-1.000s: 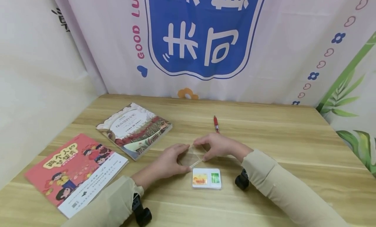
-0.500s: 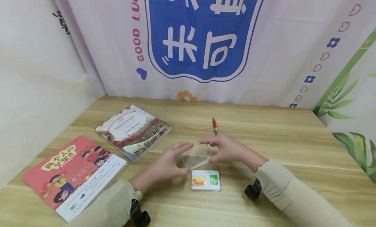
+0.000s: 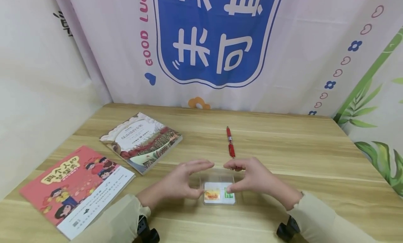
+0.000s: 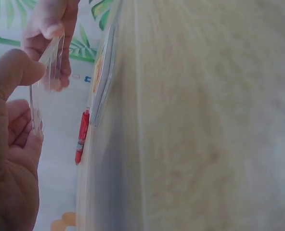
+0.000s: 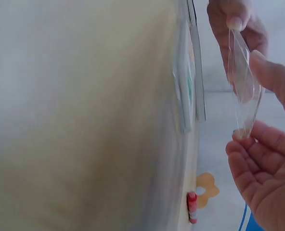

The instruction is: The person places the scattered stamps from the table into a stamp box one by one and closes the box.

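Observation:
Between both hands is a clear plastic lid (image 3: 216, 175), thin and rectangular, with raised edges. My left hand (image 3: 181, 180) pinches its left side between thumb and fingers. At the other side my right hand (image 3: 256, 177) grips it the same way, the thumb overlapping a green picture in the head view. Both wrist views show the lid (image 5: 243, 82) raised off the table. Below and a little nearer lies a small flat white case (image 3: 219, 202) with a clear rim, bearing one orange-yellow and one green picture. The lid partly overlaps the case in the head view.
A red pen (image 3: 230, 141) lies behind the hands on the wooden table (image 3: 299, 145). To the left are two books, a pink one (image 3: 75, 187) and one with a landscape cover (image 3: 141, 140). A printed curtain (image 3: 289, 54) hangs along the back.
The hands have brought the clear lid nearer and turned it straighter, from behind the white case to over its far part. The right hand has moved rightward, and more of the pen shows.

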Motion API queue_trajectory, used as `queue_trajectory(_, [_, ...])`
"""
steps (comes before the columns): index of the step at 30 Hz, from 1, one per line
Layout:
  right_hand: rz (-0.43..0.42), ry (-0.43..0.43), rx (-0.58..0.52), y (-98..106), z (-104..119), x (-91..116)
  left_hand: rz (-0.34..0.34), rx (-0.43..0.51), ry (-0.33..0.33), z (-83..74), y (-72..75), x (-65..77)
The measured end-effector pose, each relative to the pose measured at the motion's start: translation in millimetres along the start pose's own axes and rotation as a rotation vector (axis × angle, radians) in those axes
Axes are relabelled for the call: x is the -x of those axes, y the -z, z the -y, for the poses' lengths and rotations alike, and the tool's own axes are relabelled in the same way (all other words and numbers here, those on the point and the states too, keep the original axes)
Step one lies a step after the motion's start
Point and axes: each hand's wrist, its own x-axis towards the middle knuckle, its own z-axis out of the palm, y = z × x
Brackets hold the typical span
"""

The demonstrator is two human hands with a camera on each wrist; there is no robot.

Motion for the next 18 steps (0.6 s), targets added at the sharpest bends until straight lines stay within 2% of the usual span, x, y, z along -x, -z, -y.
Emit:
queue_trajectory(3, [-0.031,-0.015,-0.002,-4.5,2.9,6.8,0.039,0.009,-0.019,0.5,0.8,-0.1])
queue_trajectory(12, [-0.062,-0.105,-0.033,-15.6,5.2,19.3,0.169,0.019,0.047,0.0,-3.5,-2.1])
queue_trajectory(18, [-0.060,-0.099,-0.025,-20.9,-1.6,23.2,0.224,-0.007,0.030,0.7,-9.2,-4.6])
